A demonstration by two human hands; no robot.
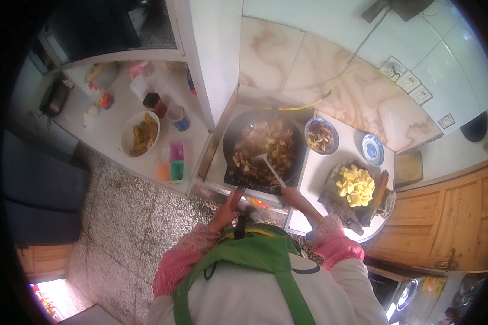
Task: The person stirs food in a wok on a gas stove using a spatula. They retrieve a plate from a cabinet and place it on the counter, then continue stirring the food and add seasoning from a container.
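A dark wok (229,140) filled with browned, sliced food (264,148) sits on a stove between two counters, with some steam over it. My right hand (293,198) grips the pale handle of a spatula (273,168), whose blade rests in the food. My left hand (227,209) is closed around the wok's dark handle (239,192) at the near left. Right of the wok stands a blue-rimmed bowl (336,137) of dark, mixed food pieces. Yellow slices (354,186) are piled on a dark wooden cutting board (329,194), nearer to me.
Blue-and-white dishes (373,149) stand at the right counter's back. A cleaver-like tool (353,224) lies by the board. On the left counter are a white bowl of fried pieces (126,140), jars (179,118) and coloured seasoning boxes (177,170). A yellow cable (309,105) runs behind the wok.
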